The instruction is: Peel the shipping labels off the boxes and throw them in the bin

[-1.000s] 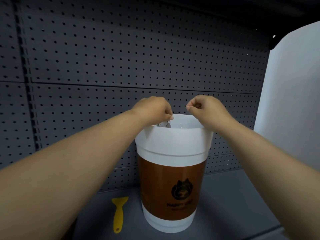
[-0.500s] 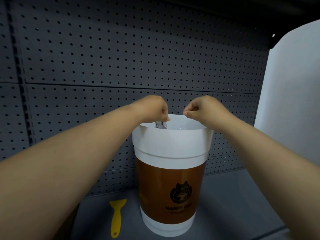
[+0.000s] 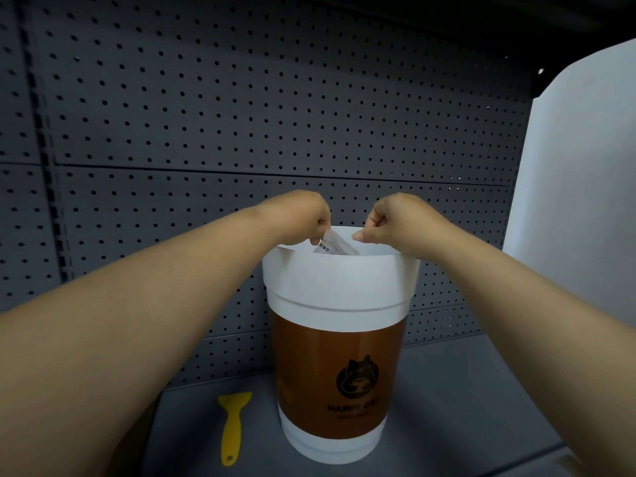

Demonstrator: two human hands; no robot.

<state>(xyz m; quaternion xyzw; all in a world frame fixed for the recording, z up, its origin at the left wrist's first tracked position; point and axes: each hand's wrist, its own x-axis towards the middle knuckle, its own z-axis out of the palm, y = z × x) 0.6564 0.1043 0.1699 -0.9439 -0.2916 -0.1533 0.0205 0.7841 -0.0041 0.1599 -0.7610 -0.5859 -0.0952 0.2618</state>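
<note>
Dark grey pegboard wall [image 3: 241, 115] behind; left hand [image 3: 303, 216] pinches a white printed shipping label [image 3: 335, 247] inside the cup-shaped white-and-brown bin [image 3: 339, 287], right hand [image 3: 399, 220] fisted, contents hidden.

Both forearms bare, no sleeves; hands [image 3: 303, 215] ungloved.

You are standing at a shop-style shelving unit, the kind found in a store or stockroom. Its back wall is a dark grey perforated metal panel [image 3: 241, 115] with slotted upright strips [image 3: 44, 132] for shelf brackets, and a matching dark grey shelf [image 3: 464, 407] forms the base. On that shelf stand a white and brown cup-shaped bin with a cat logo [image 3: 337, 373] and, beside it, a yellow plastic scraper [image 3: 231, 425].
</note>
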